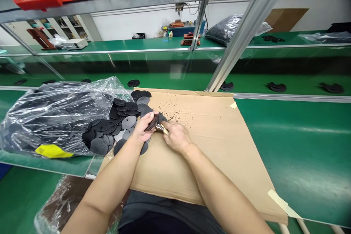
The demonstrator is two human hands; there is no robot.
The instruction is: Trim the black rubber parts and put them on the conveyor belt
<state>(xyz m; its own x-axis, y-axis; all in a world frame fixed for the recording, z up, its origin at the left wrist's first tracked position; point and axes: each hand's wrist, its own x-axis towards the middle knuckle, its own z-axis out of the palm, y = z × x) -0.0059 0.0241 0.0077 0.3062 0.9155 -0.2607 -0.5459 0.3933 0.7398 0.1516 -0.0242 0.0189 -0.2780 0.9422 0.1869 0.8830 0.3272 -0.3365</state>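
My left hand (pixel 142 128) is closed around a small stack of thin black discs (pixel 152 123), held on edge above the cardboard sheet (pixel 214 150). In my right hand (pixel 177 136) is a small hand tool (pixel 161 128) with a metal head and pale handles, like nippers or pliers. Its head meets the edge of the stack; the jaws are too small to make out. Just beyond my hands lies another black disc (pixel 162 118). Loose black discs (pixel 100 146) spill in a heap to the left. Tiny black bits (pixel 175 111) are scattered over the cardboard.
A clear plastic bag (pixel 60 106) full of black discs lies on the left, a yellow piece (pixel 53 151) at its front. Tape (pixel 283 204) holds the cardboard's right corner. Behind runs a green belt (pixel 178 76) with spaced discs. A metal post (pixel 241 33) rises right of centre.
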